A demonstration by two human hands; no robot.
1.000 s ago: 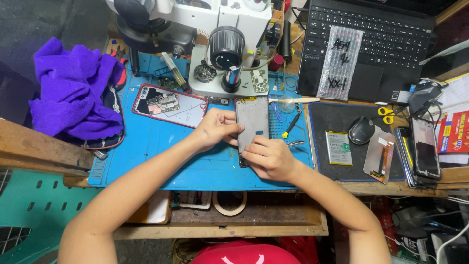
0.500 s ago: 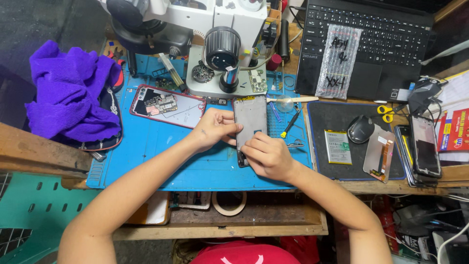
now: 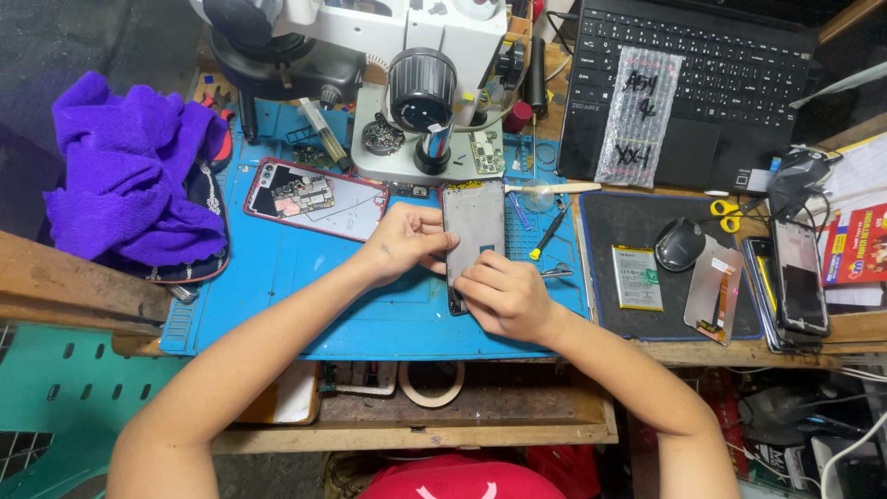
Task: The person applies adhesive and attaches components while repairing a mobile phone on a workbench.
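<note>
A grey phone screen panel (image 3: 473, 222) lies upright on the blue work mat (image 3: 277, 296) in the middle of the bench. My left hand (image 3: 407, 242) grips its left edge with thumb and fingers. My right hand (image 3: 504, 296) covers the panel's lower end, fingertips pressing on its face. An opened red-framed phone (image 3: 316, 198) with its circuit board showing lies just left of my left hand.
A microscope (image 3: 420, 83) stands behind the panel. A purple cloth (image 3: 129, 166) is heaped at the left. Screwdriver (image 3: 547, 236) and tweezers (image 3: 557, 272) lie right of the panel. A black mat (image 3: 647, 231) holds a battery, a mouse and a screen part; a laptop (image 3: 711, 83) sits behind.
My right hand's fingers have crept slightly up the panel. The left hand keeps its hold on the left edge.
</note>
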